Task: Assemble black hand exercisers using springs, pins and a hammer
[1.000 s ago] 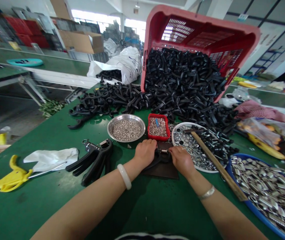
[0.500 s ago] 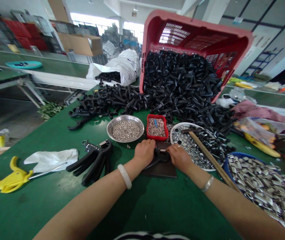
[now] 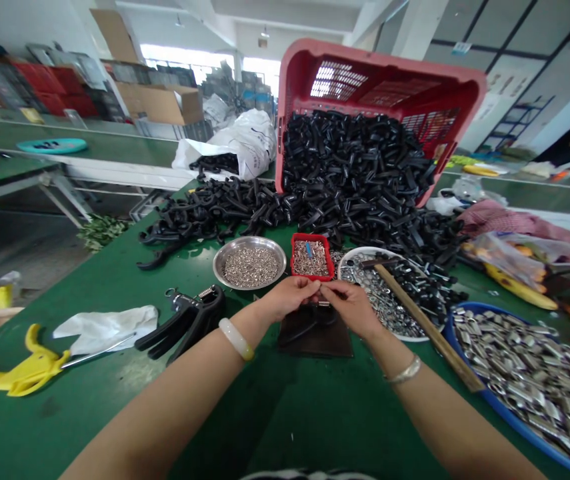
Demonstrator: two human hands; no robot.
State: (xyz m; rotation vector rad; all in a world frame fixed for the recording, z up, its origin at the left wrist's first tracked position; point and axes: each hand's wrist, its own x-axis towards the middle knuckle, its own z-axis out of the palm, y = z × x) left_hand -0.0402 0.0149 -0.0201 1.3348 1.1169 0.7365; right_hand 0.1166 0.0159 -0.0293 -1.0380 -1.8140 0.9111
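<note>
My left hand (image 3: 289,297) and my right hand (image 3: 352,305) meet fingertip to fingertip in front of the red tray. Both are closed in a pinch, and whatever sits between the fingertips is too small to make out. Just below them, a black hand grip handle (image 3: 301,328) with a metal spring (image 3: 323,303) lies on a dark flat plate (image 3: 337,343); my fingers partly cover it. Beyond my hands stand a steel bowl (image 3: 219,270) of small metal parts and a red tray (image 3: 293,270) of rivet-like pieces.
Right of my hands, a hammer (image 3: 427,323) lies across a white basin (image 3: 347,257) of metal parts. A blue basin (image 3: 502,407) of metal pieces stands beyond. A tipped red crate (image 3: 389,57) spills black handles (image 3: 365,167). Assembled hand grips (image 3: 189,320) and a yellow tool (image 3: 39,363) lie left.
My hands have lifted off the black handle and drawn together, fingertips now touching above it. The handle stays on the plate. The camera view has tilted slightly upward.
</note>
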